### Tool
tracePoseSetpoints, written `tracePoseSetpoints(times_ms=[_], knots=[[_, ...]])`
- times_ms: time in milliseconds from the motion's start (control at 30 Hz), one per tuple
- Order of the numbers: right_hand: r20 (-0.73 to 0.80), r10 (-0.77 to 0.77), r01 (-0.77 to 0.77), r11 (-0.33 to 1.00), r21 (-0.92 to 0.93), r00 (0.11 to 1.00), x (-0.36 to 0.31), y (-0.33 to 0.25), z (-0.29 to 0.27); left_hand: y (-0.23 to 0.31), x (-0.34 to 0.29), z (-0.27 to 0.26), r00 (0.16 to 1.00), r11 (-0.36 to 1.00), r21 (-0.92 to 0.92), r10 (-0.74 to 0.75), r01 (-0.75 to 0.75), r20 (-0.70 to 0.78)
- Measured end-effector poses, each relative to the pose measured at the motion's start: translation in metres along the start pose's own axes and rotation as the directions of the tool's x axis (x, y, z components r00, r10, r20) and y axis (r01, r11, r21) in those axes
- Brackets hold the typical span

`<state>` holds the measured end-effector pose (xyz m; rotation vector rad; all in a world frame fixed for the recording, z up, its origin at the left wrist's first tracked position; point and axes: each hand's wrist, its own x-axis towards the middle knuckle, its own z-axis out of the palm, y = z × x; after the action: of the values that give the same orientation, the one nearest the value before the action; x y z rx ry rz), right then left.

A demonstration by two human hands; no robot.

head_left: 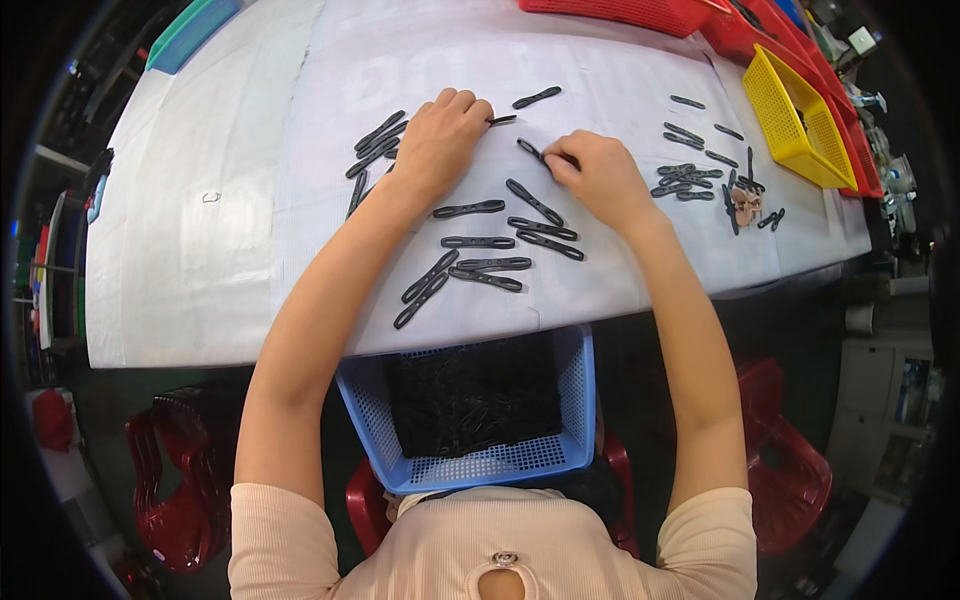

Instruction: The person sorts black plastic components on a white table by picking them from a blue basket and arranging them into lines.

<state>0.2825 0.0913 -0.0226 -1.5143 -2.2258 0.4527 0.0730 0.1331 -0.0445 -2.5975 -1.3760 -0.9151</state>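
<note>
My left hand (pixel 445 135) is over the white-covered table with its fingers curled down. One black slotted strip (pixel 504 119) juts out to the right from under its fingertips. My right hand (pixel 598 172) pinches the near end of another black slotted strip (pixel 529 149) between thumb and fingers. Just beyond both hands lies a loose black strip (pixel 537 97). Several more black strips (pixel 478 242) are spread on the table between my forearms. A bunch of them (pixel 378 135) sits to the left of my left hand, partly covered by it.
A blue basket (pixel 465 473) full of black pieces rests at my lap, against the table edge. More strips (pixel 685 180) lie at the right beside a small tan item (pixel 746 205). Yellow (pixel 790 150) and red baskets (pixel 625 12) line the far right; a green one (pixel 190 35) is far left.
</note>
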Motion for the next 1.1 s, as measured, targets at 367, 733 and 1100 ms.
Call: tracePoseSetpoints(times_ms=[367,733,1100], knots=[[-0.154,-0.096,0.094,0.995,-0.017,0.983,0.067,0.052,0.000,0.035,-0.016,-0.032,0.949,0.940,-0.203,-0.231,0.275,0.215],[0.000,0.143,-0.139,0.967,0.213,0.990,0.037,0.041,-0.007,-0.019,0.008,-0.004,0.994,0.985,0.158,-0.075,0.062,0.078],[-0.249,-0.135,0.127,0.991,-0.049,0.959,0.011,0.028,0.034,0.023,-0.006,-0.043,0.797,0.845,-0.282,-0.245,0.455,0.552]])
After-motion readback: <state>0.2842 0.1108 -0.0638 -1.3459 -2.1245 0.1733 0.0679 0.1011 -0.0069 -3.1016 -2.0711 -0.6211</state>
